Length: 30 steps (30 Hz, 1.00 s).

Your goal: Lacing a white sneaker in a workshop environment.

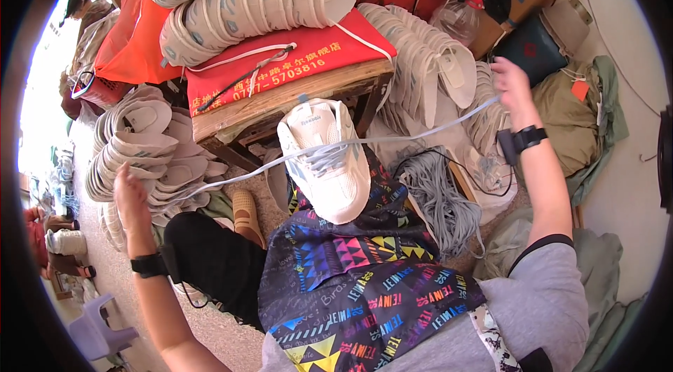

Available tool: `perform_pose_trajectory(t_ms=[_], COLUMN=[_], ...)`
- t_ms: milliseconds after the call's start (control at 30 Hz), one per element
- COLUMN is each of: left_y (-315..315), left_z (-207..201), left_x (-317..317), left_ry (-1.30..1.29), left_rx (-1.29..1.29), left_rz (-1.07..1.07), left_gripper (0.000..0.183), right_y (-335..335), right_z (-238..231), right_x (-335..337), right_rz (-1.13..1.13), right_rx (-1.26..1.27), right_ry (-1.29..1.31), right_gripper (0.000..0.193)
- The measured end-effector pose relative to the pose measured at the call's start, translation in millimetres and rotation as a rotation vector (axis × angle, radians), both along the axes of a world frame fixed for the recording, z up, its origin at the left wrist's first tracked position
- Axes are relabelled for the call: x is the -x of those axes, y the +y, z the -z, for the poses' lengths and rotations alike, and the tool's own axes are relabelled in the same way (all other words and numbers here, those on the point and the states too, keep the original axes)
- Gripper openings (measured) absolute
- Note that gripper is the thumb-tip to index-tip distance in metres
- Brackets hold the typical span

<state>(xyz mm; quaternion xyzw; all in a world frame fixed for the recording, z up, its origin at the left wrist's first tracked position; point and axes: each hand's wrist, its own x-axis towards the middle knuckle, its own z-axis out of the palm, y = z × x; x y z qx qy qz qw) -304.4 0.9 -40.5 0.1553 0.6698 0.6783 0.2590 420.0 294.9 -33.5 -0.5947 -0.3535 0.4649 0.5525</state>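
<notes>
A white sneaker (324, 170) with grey-blue trim rests on my lap, toe toward me, against the front of a wooden stool. Its pale grey shoelace (420, 135) is partly threaded and stretches out to both sides. At the left, my left hand (132, 198) is closed on one lace end, beside stacked shoe uppers (133, 140); its fingertips are partly hidden. Farther up at the right, my right hand (513, 84) grips the other lace end, its fingers closed. The lace runs nearly taut from the shoe to each hand.
The wooden stool (294, 109) carries a red bag (294, 70) and a long row of nested uppers (259, 11). More uppers (420, 56) stand to its right. A bundle of grey laces (445, 197) lies by my right knee. A purple plastic stool (102, 326) stands lower left.
</notes>
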Motion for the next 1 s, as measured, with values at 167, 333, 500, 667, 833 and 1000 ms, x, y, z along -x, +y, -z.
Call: perform_pose_trajectory(t_ms=[167,333,500,667,833,1000], left_y=[38,56,51,46,45,49], left_z=[1,56,48,47,43,40], left_x=[-139,-218,-242,-242,-243,-244], left_ry=[0.187,0.388,0.094,0.201,0.081,0.093], left_rx=[0.094,-0.002,0.172,0.237,0.223,0.317], left_rz=[0.499,0.691,0.797,0.858,0.941,1.022], left_gripper=[0.02,0.026,0.029,0.033,0.031,0.034], right_y=[-79,-122,-124,-122,-134,-134], right_z=[10,46,42,22,7,5], right_x=[170,243,247,252,269,274], right_rz=[-0.71,-1.061,-1.083,-1.176,-1.081,-1.079], right_rx=[0.118,-0.068,-0.184,-0.169,-0.531,-0.777], right_ry=[-0.179,-0.304,-0.525,-0.72,-1.15,-1.339], right_gripper=[0.022,0.014,0.013,0.013,0.013,0.011])
